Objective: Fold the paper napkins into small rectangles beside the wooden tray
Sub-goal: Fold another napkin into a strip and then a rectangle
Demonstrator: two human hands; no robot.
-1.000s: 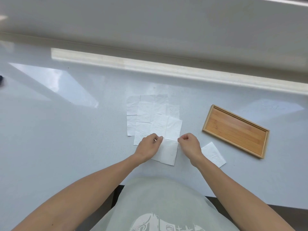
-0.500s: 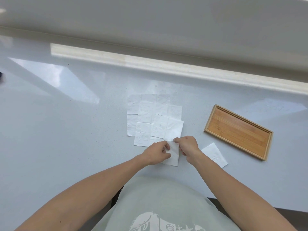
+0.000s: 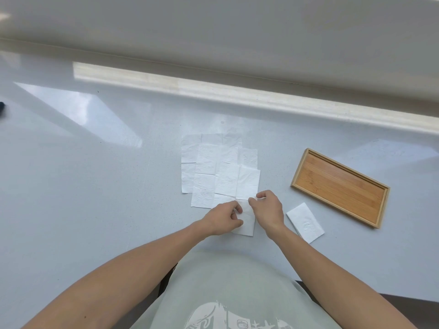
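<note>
Both hands closer together since earlier; left hand [image 3: 222, 218], right hand [image 3: 267, 208] grip pinching napkin [image 3: 247, 224].

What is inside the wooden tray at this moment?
Nothing: the wooden tray shows only bare slats. One folded napkin lies beside it on the countertop. Nothing covers the tray.

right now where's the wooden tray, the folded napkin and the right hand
wooden tray [image 3: 338, 187]: head view, middle of its slatted floor
folded napkin [image 3: 305, 223]: head view, centre of the small rectangle beside the tray
right hand [image 3: 268, 208]: head view, back of the hand
</note>
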